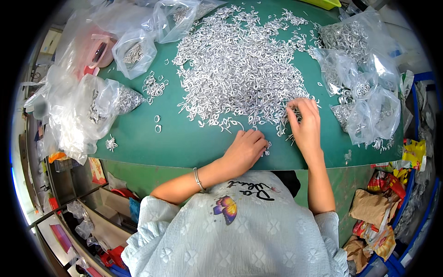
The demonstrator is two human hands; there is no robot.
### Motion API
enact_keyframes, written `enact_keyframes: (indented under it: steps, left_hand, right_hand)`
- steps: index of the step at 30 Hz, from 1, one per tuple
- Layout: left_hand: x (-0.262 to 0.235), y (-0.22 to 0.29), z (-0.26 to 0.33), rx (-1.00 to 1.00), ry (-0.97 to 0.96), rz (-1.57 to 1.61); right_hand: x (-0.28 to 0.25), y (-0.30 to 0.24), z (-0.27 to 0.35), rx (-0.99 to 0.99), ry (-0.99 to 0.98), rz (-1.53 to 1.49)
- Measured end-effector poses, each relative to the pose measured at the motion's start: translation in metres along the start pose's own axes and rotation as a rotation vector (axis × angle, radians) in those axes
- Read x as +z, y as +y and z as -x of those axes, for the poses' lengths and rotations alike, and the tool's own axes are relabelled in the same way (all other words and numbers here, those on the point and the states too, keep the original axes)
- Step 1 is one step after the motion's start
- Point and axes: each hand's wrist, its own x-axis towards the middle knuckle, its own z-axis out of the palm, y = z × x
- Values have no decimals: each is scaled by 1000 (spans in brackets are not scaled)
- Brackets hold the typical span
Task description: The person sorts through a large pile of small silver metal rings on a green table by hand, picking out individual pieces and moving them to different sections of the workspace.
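While our left hand (247,148) rests curled on small metal pieces (266,148), our right hand (304,121) pinches into the silver pile (240,64) at centre frame.

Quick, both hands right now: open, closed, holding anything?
Left hand: curled, knuckles up, on the green table mat; contents cannot be told.
Right hand: fingers pinching into the pile of small silver metal hooks.
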Motion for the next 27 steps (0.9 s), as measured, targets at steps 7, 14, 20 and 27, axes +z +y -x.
enact_keyframes:
  steps: [7,14,20,27]
  left_hand:
    - [-26,-10,-25,-12,213,-95]
    - [-22,-46,-82,-62,430,-514]
    - [-21,-58,-69,-99,369,-561]
    - [-39,-59,-46,-129,447,-544]
  right_hand:
    - [12,10,0,-174,15,170]
    - [-5,-19,32,-189,-395,-22]
    - [28,-2,-27,-222,-161,38]
    - [-1,-2,6,-233,-280,172]
